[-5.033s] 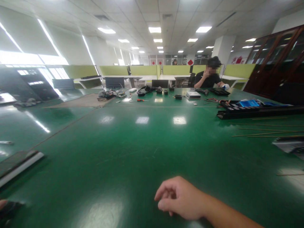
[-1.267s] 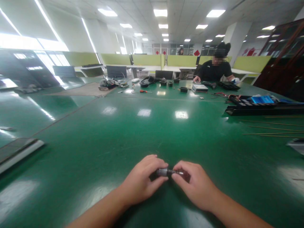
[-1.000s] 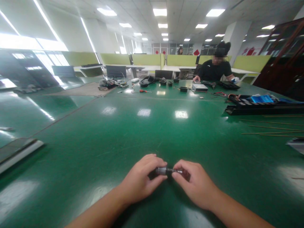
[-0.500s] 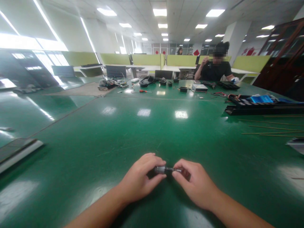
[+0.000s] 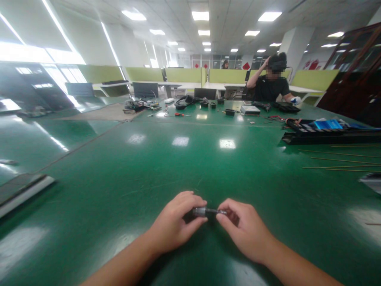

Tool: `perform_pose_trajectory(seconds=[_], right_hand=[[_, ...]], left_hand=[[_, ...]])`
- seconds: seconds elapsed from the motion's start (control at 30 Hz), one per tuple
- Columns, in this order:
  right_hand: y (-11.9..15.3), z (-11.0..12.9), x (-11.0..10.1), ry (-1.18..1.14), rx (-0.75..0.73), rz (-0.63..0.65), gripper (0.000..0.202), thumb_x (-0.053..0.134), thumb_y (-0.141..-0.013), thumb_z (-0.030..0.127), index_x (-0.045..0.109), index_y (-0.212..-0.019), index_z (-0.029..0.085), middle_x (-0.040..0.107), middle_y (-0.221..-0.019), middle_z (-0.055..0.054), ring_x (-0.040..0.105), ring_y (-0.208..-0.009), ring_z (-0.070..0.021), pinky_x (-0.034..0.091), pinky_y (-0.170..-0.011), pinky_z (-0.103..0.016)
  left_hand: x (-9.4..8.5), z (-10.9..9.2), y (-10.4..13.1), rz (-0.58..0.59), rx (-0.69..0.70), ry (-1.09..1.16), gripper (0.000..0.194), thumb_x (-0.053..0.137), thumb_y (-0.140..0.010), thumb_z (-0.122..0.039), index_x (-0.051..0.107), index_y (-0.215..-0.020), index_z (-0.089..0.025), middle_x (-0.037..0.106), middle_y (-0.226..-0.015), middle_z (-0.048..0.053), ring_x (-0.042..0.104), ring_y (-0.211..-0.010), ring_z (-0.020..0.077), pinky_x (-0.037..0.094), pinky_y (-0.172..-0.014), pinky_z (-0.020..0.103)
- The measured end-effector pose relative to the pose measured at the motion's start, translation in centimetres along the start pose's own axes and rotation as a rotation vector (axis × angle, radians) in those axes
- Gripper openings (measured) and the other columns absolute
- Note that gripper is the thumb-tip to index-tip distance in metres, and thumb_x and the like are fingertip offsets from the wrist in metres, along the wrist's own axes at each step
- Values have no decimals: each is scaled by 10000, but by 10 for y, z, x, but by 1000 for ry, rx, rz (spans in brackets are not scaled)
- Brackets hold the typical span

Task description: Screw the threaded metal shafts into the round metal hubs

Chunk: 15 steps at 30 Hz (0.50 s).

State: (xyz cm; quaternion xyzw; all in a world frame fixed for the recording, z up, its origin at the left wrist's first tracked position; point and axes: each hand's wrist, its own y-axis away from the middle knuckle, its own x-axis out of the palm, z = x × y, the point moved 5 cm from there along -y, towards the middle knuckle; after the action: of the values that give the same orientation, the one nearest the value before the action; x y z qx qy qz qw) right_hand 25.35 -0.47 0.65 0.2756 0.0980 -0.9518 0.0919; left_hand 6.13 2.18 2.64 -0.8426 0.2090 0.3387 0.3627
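Low in the middle of the view, a small dark tool (image 5: 200,211) with a thick grey body and a thin shaft lies level between my two hands. My left hand (image 5: 181,218) grips the thick body between thumb and fingers. The thumb and forefinger of my right hand (image 5: 245,226) pinch the far right end of the thin shaft. Both hands are just over the green table (image 5: 166,167). The exact kind of tool is too small to tell.
A black tray (image 5: 327,137) with blue items and several thin rods (image 5: 342,160) are at the right. A flat panel (image 5: 24,190) lies at the left edge. Toward the back are a red screwdriver (image 5: 179,114), electronics (image 5: 139,105) and a seated person (image 5: 270,87).
My left hand and the tool's body have shifted very slightly left, with a little more shaft showing. The seated person's raised hand has moved up to the head.
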Motion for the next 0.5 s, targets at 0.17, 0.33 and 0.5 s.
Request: perform_pose_trajectory(seconds=[0.17, 0.33, 0.5], right_hand=[[0, 0, 0, -15, 11, 2, 129, 593, -935, 269, 683, -877, 198, 640, -689, 18, 574, -623, -150, 394, -596, -250], [-1, 1, -1, -14, 15, 0, 139, 587, -939, 277, 677, -872, 195, 638, -686, 18, 577, -620, -149, 396, -597, -252], [0, 2, -1, -13, 19, -1, 139, 586, -937, 273, 672, -863, 192, 636, -688, 17, 576, -623, -149, 397, -600, -253]], left_hand=[[0, 1, 0, -20, 5, -9, 268, 693, -888, -228, 637, -1151, -238, 733, -1054, 47, 693, -1016, 212, 479, -1109, 456], [-1, 1, 0, -24, 7, -7, 276, 699, -883, -227, 637, -1152, -247, 734, -1055, 36, 694, -1018, 209, 486, -1105, 448], [-1, 2, 2, -21, 4, -10, 298, 706, -880, -226, 629, -1165, -261, 732, -1068, 25, 690, -1027, 207, 477, -1110, 462]])
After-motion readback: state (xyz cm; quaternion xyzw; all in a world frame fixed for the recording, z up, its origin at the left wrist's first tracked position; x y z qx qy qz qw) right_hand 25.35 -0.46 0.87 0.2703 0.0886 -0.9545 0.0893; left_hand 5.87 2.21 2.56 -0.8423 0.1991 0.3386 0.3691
